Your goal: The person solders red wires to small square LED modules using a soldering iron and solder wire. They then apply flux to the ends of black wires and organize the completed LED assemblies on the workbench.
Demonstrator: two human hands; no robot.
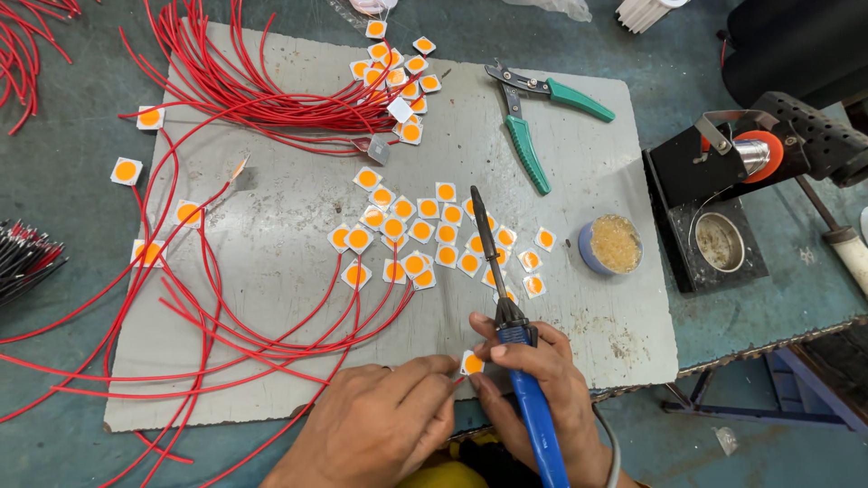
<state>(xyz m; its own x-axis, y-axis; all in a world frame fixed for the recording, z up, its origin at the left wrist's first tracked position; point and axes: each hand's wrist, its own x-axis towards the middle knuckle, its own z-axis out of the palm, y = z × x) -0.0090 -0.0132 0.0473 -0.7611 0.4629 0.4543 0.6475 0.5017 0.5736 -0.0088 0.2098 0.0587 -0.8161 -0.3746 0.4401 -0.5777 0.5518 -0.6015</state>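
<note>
At the near edge of the grey board [271, 271] on the counter, my left hand [380, 425] and right hand [533, 370] pinch one small white square chip with an orange centre [471, 363] between their fingertips. My right hand also grips the blue-handled soldering iron [520, 361], tip pointing away.

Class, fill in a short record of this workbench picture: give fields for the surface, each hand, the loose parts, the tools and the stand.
Surface: grey board on a teal table
Left hand: pinches a red wire end at a small square chip
Right hand: grips a blue-handled soldering iron, tip pointing away
Loose parts: orange-centred square chips; red wires
Tools: green-handled pliers; small tin of flux
Stand: black iron stand, at right
</note>
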